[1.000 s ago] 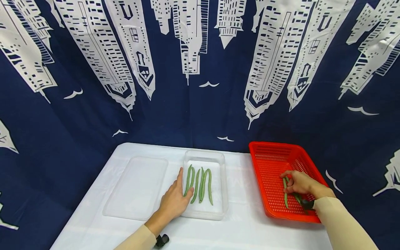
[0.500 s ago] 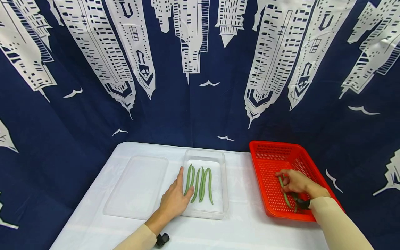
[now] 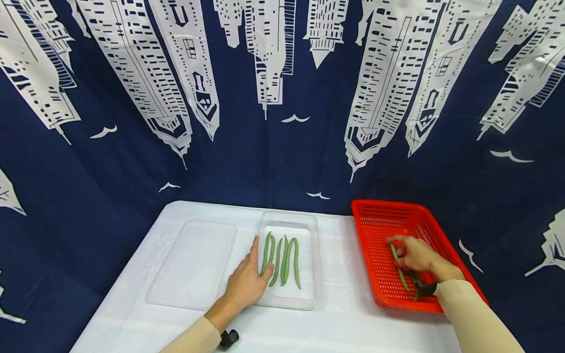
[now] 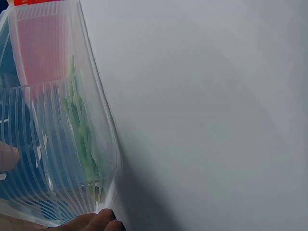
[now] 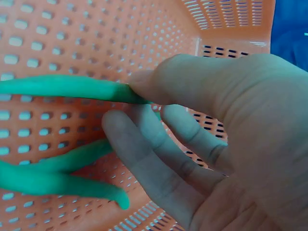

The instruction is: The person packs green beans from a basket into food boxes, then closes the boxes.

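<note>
- Left hand (image 3: 244, 284): fingers straight against clear box (image 3: 287, 304); a nudge could skew the beans inside (image 3: 285, 262).
- Right hand (image 3: 417, 252): grip pinched on one bean (image 5: 57, 86) near its end, inside red basket (image 3: 410, 306); off-centre hold, may pivot.
- Loose beans (image 5: 57, 184) close by could snag.

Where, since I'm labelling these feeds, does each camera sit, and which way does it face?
Head: on the head, facing forward and down over a clear rectangular plastic container and red perforated plastic basket; left hand, right hand and cream sleeves show.
Left wrist: on that wrist, facing the container and white tabletop; parts of the left hand show.
Right wrist: on that wrist, facing into the basket; much of the right hand shows.
Shared: head and right wrist both show the right hand pinching a slender green bean.
</note>
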Demonstrator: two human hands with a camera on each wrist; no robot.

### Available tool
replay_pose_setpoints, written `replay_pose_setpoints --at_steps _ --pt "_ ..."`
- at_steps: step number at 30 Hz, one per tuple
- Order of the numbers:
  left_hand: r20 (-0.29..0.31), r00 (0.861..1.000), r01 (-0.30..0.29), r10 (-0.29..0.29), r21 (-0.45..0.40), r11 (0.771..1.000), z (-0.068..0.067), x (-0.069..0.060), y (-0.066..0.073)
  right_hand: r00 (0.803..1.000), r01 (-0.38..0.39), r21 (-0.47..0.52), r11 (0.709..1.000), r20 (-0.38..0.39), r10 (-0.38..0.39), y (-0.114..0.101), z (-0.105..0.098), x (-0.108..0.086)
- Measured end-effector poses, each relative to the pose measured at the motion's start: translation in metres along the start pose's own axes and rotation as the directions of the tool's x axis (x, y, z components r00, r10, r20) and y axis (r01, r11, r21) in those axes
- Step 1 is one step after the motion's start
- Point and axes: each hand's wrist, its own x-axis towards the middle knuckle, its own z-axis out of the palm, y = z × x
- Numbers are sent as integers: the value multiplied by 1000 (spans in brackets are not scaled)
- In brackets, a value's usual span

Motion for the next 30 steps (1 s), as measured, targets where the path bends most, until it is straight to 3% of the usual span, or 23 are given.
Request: replay_pose_setpoints --at_steps 12,30 --pt "13 1000 -3 3 -5 1000 -1 0 0 999 11 164 986 -43 -4 -16 0 2" --pt "16 1000 3 -3 -9 1000 -1 0 1 992 52 156 986 -119 -33 -53 -3 0"
